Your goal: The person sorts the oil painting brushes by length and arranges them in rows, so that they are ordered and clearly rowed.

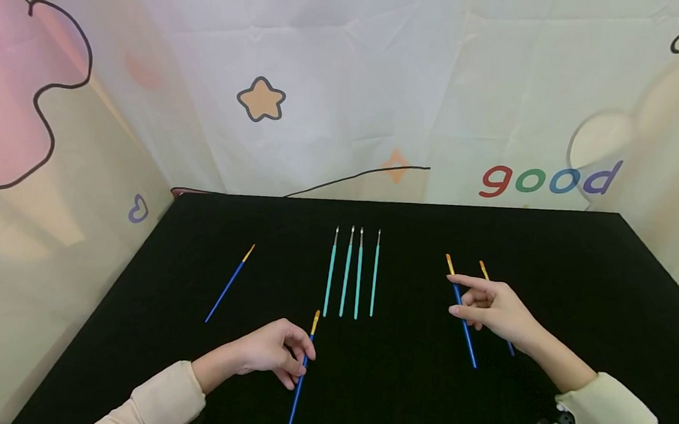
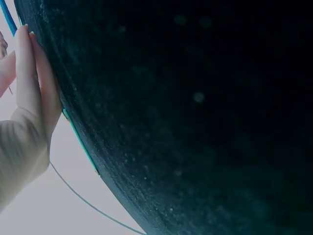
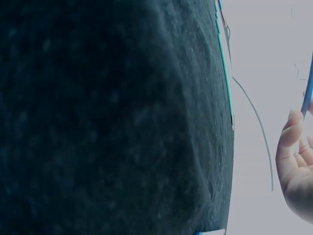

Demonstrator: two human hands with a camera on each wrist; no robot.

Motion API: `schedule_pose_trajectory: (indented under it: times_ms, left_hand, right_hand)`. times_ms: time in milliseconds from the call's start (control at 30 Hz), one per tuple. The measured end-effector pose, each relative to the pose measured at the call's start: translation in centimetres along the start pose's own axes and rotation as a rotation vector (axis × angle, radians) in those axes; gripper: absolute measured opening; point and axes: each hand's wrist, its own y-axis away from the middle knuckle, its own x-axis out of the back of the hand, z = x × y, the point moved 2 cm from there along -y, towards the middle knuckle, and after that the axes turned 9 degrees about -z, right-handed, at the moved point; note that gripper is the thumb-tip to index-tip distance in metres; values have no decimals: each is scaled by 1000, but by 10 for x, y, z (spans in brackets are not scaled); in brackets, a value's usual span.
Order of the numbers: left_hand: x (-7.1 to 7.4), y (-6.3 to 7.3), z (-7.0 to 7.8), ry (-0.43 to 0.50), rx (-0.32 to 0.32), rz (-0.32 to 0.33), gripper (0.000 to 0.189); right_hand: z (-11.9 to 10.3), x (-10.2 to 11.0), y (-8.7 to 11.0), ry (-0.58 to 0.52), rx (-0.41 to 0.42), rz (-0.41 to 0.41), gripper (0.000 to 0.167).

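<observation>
In the head view my left hand (image 1: 273, 353) pinches a blue paintbrush (image 1: 296, 401) by its handle, with its yellow-orange head pointing away from me. Over on the right, my right hand (image 1: 499, 312) holds another blue paintbrush (image 1: 469, 345) between thumb and fingers, the index finger reaching along near its ferrule. Partly hidden behind that hand lies a third blue paintbrush (image 1: 484, 270). Several teal paintbrushes (image 1: 345, 279) lie side by side between the hands, tips toward the back. In the right wrist view the held blue handle (image 3: 308, 95) rises from the fingertips.
One more blue paintbrush (image 1: 229, 292) lies slanted on the left of the black tabletop (image 1: 408, 404). A printed cloth backdrop (image 1: 350, 73) stands behind the table's far edge and along both sides.
</observation>
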Motion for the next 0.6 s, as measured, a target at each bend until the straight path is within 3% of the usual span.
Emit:
schedule_pose_trajectory:
  times_ms: [367, 600]
  left_hand:
    - [-3, -1, 3, -82, 10, 45, 17]
    - [-3, -3, 1, -126, 4, 67, 27]
  right_hand:
    - [-6, -19, -2, 2, 50, -92, 57]
    - [-10, -24, -2, -11, 87, -129, 56]
